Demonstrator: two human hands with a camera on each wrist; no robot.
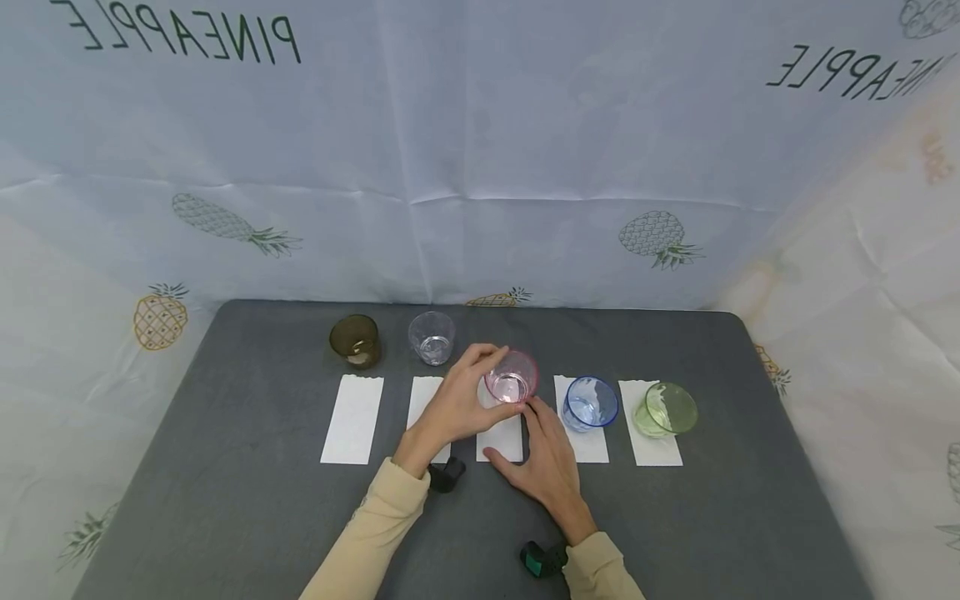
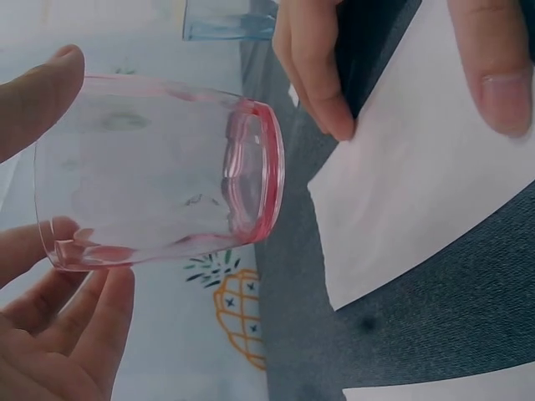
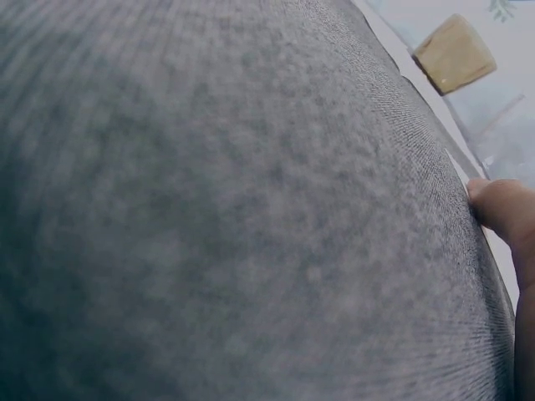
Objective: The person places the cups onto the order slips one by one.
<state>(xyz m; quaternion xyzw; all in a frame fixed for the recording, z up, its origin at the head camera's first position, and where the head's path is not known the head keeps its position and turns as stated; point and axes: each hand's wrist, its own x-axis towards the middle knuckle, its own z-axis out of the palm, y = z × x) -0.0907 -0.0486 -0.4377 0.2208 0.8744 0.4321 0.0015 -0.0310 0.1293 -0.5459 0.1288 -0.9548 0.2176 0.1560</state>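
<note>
My left hand point(image 1: 459, 402) holds a clear pink-tinted drinking glass point(image 1: 512, 379) near its rim, thumb on one side and fingers on the other. In the left wrist view the glass point(image 2: 159, 175) is up off the table, its thick pink base pointing toward the tabletop. Below it lies the middle white paper strip point(image 1: 501, 442). My right hand point(image 1: 549, 467) rests by this strip with thumb and fingers spread, one on each side, holding nothing. The right wrist view catches only the thumb point(image 3: 506, 213) at its edge.
A blue glass point(image 1: 591, 403) and a green glass point(image 1: 666, 410) stand on the two right-hand strips. Behind the left strips point(image 1: 352, 421) are a brown glass point(image 1: 356, 342) and a colourless glass point(image 1: 432, 337). A patterned curtain point(image 1: 465, 150) hangs behind the dark grey table point(image 1: 247, 467).
</note>
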